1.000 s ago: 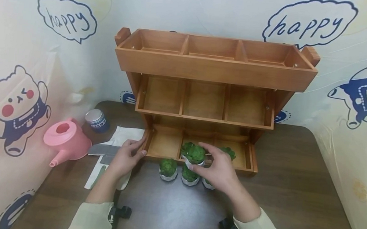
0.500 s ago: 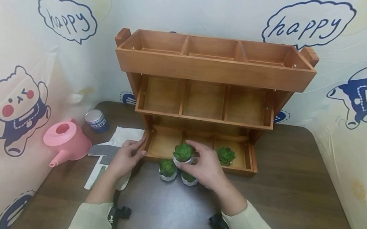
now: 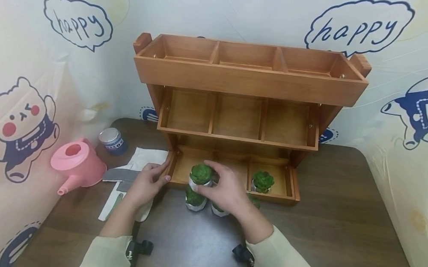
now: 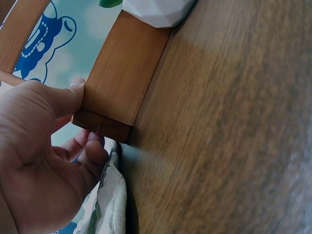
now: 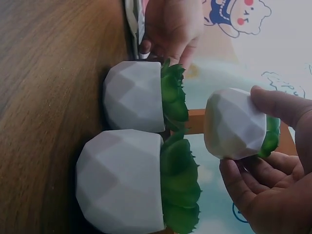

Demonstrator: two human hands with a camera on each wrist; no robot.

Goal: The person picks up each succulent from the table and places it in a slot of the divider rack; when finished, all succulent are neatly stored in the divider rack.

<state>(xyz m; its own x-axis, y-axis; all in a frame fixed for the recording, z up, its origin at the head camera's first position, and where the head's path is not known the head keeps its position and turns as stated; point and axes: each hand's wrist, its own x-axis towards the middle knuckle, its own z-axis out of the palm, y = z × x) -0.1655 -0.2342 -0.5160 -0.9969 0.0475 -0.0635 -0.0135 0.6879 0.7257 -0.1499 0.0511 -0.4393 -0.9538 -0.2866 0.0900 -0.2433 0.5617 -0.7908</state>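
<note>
My right hand pinches the white faceted pot of a small potted succulent between thumb and fingers. It holds the pot raised near the front edge of the wooden shelf's bottom tier, by the left compartment. My left hand grips the front left corner of the three-tier wooden shelf, thumb on one face and fingers bent at the side. Two potted succulents stand on the table before the shelf. Another succulent is mostly hidden behind my right hand. One succulent sits in the bottom tier's right compartment.
A pink watering can and a blue jar with a silver lid stand on the left of the table. White and grey gloves lie beside my left hand. A printed cloth hangs behind.
My right hand has carried the potted succulent leftward along the bottom tier, from the middle to the left compartment. The right-hand succulent has come into fuller view. My left hand stays put.
</note>
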